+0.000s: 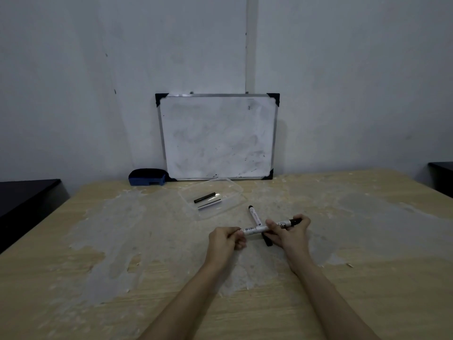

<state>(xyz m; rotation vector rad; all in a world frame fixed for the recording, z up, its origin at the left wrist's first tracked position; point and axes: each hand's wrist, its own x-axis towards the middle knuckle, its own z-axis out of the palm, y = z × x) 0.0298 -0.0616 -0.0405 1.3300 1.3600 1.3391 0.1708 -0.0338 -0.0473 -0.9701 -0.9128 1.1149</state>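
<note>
Both hands hold one white marker level above the table. My left hand pinches its left end. My right hand grips its right part near the black cap. A second white marker with black ends lies on the table beneath and behind them, angled away; its near black end shows under my right hand. A clear plastic box beyond the hands holds a black pen-like stick and another marker.
A smudged whiteboard leans against the wall at the table's far edge. A blue eraser sits to its left. The wooden table has worn grey patches. Dark furniture stands at both sides.
</note>
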